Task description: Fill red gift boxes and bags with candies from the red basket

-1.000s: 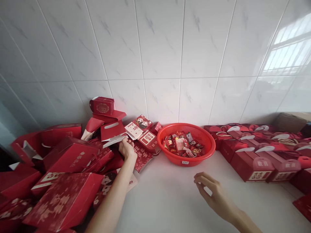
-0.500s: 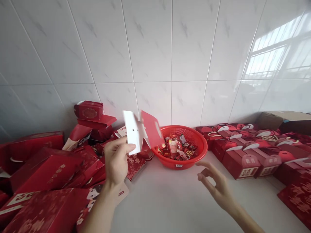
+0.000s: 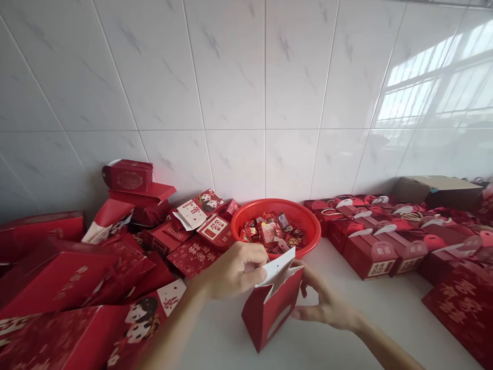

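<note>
- Red gift box brought down between both hands since the earlier frame, now upright above the worktop, long axis slightly tilted, white inner flap at top.
- Left hand closed on its upper edge; right hand at its side, fingers curved against it, grip unclear.
- Just beyond, red plastic basket of wrapped sweets; flat red boxes piled left, assembled boxes lined right.
- Farthest, white tiled wall.

Matt card and glossy tile catching the light
The red card box is showing a smooth white inside, while the plastic basket and wall tiles are gleaming.
</note>
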A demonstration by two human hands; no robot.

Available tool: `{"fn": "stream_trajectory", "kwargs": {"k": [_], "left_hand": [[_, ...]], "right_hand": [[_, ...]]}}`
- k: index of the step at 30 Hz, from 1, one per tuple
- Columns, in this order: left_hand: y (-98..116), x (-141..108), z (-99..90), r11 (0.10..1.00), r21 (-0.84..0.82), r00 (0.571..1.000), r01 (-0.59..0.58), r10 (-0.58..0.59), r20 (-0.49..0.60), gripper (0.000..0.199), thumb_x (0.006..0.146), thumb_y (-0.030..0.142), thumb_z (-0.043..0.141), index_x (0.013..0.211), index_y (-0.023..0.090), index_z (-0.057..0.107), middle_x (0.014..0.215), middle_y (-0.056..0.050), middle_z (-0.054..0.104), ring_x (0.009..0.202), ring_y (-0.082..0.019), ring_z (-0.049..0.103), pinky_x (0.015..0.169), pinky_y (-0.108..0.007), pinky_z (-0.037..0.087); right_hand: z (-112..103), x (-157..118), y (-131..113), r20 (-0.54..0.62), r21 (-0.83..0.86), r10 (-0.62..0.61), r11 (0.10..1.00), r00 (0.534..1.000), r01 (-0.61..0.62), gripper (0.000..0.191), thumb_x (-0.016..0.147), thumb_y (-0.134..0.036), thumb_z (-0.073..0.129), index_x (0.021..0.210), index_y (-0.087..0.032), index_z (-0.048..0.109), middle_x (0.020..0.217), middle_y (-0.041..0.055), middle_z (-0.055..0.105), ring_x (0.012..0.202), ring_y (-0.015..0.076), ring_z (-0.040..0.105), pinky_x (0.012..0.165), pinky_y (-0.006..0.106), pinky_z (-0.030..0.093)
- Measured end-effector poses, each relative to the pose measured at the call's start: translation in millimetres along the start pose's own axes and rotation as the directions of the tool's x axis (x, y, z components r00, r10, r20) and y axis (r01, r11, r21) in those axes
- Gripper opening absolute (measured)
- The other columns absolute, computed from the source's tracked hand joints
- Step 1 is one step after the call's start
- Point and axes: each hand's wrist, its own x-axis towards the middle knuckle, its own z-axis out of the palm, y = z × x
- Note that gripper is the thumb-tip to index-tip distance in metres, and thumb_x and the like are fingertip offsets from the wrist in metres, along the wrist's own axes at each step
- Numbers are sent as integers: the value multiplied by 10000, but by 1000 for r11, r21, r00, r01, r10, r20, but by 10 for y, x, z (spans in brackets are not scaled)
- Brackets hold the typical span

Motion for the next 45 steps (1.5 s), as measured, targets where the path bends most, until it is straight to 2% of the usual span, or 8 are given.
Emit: {"fn": "stream_trajectory", "kwargs": {"k": [8,13,17,19,24,35,39,45], "left_hand": [[-287,58,-62,985,-23,985,169,-169,14,178,817,258,495,656,182,503,640,33,445,605,-125,372,565,-258,269],[-390,65,-81,966,-68,968,250,-247,47,197,832,273,511,667,172,545,638,34,447,601,-121,381,543,-244,257],[-370,81,-91,966,-109,969,236,-225,102,202,853,317,555,800,168,680,692,16,559,627,-133,458,562,-231,307],[-361,81,-100,962,-141,969,235,-222,107,274,868,406,584,929,179,724,792,-7,638,685,-156,528,596,-229,363],[-426,65,-124,938,-313,988,147,-151,11,537,917,636,498,1011,172,753,993,-90,722,964,-243,643,873,-294,464],[-718,225,-37,834,-540,951,116,-251,-182,533,858,657,604,847,151,774,832,-116,748,840,-255,693,868,-354,520],[-800,305,41,803,-588,935,96,-275,-224,502,818,637,655,806,147,760,792,-101,739,784,-243,684,851,-364,539],[-870,395,94,789,-610,913,72,-299,-279,394,785,531,736,893,153,761,899,-86,744,909,-240,695,906,-337,533]], "right_hand": [[170,92,93,-126,-166,-61,985,990,40,483,871,-462,713,1265,-228,561,1087,53,692,887,191,622,806,302,534],[-75,221,-60,-208,-261,-235,949,950,178,383,966,-490,567,1221,-205,591,948,57,690,799,179,628,720,277,540],[-513,760,-124,-337,-371,-117,928,934,-18,289,1012,-404,452,1079,-177,618,1021,99,701,864,207,654,744,304,543],[-701,1109,-31,-224,-621,88,754,970,-212,265,1018,-285,403,1123,-180,624,1101,96,700,957,202,649,854,307,520],[-880,1728,382,-89,-746,398,581,913,-326,184,868,-207,700,1044,-155,684,1014,99,711,895,223,674,806,322,537],[-840,1871,818,-22,-812,601,456,799,-365,299,988,-345,615,1230,-170,618,1238,98,623,1044,216,642,894,417,566],[-858,1868,784,-62,-759,557,512,828,-402,233,975,-331,636,1133,-160,649,1130,76,657,968,193,656,846,382,573],[-901,1792,442,-49,-481,292,831,955,-279,230,978,-320,535,972,-113,636,889,66,685,787,164,660,709,276,547]]}}
